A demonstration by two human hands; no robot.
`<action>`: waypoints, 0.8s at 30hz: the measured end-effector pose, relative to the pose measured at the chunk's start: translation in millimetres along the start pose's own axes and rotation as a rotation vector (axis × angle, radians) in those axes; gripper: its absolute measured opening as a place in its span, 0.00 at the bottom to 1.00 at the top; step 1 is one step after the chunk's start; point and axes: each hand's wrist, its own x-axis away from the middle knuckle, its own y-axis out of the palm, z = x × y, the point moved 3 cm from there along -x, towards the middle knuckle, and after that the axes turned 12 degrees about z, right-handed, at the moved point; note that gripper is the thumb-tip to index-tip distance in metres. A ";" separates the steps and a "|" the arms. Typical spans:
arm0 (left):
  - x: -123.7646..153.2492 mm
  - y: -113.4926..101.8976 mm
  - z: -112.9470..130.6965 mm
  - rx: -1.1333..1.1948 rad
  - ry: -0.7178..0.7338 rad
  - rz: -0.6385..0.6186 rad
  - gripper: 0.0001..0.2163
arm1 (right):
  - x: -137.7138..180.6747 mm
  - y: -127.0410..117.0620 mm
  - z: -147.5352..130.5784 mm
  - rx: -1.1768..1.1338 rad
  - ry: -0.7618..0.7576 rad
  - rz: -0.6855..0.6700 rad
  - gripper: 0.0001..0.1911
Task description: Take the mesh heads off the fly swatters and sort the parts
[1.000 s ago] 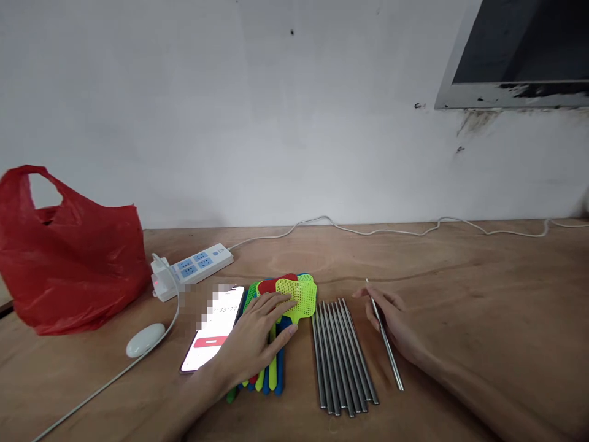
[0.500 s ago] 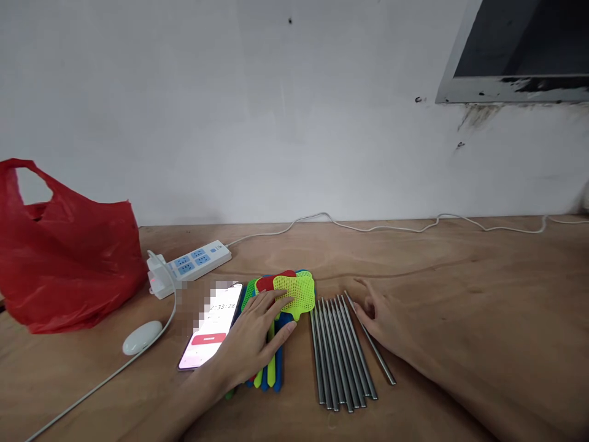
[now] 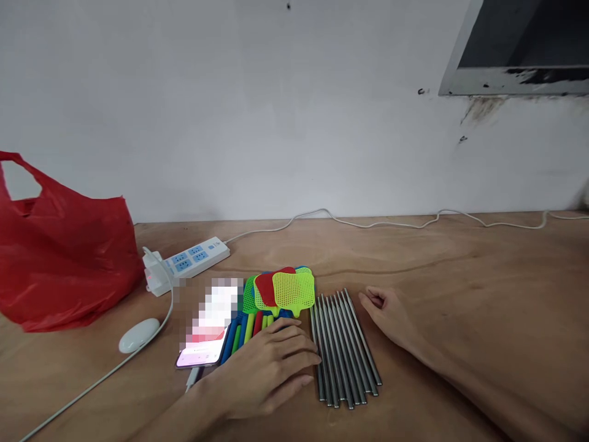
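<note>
One red plastic carrier bag (image 3: 69, 258) stands at the far left of a brown wooden desk (image 3: 460, 270). A white oval device (image 3: 138, 336) lies near it beside a white cord (image 3: 89, 383), which runs from the plugged end of a white power strip with blue sockets (image 3: 200, 256). Next comes a lit smartphone (image 3: 205, 357), its screen partly blurred, with a white cable (image 3: 194, 376) at its lower end. Just beside it lies a stack of green, yellow, red and blue perforated plastic fly swatters (image 3: 294, 291), heads toward the pale wall (image 3: 322, 135). The person's left hand (image 3: 278, 365), open and palm down with fingers extended, covers part of the swatters' handles; whether it presses on them cannot be told. Its fingertips reach the edge of a row of slim silver metal rods (image 3: 343, 350), which lie close together, almost parallel, right of the swatters. The right hand (image 3: 389, 310) is just beyond the rods' upper ends, fingers loosely curled inward, nothing visible in its grasp; whether its fingertips meet cannot be told.
</note>
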 end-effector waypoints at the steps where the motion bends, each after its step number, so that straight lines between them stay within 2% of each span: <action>1: 0.1 1.5 0.7 -0.006 0.001 -0.005 0.12 | -0.2 -2.3 -1.1 -0.021 0.001 0.023 0.23; 7: 1.8 4.5 1.9 0.003 0.015 0.024 0.12 | 0.8 -20.4 -18.3 -0.124 -0.053 0.124 0.28; 10: 4.6 5.7 1.9 0.031 0.006 0.053 0.10 | -0.3 -20.6 -23.9 -0.147 -0.077 0.103 0.29; 14: 7.6 7.5 -1.3 -0.095 -0.009 0.114 0.14 | -1.7 -14.8 -24.9 -0.153 -0.078 0.070 0.29; 20: 5.3 11.3 -5.0 -0.139 -0.114 0.038 0.07 | 1.4 -9.4 -20.5 -0.147 -0.080 0.019 0.27; 24: 4.7 13.3 -3.6 -0.120 -0.173 0.067 0.06 | 3.6 -8.9 -19.0 -0.141 -0.082 0.013 0.24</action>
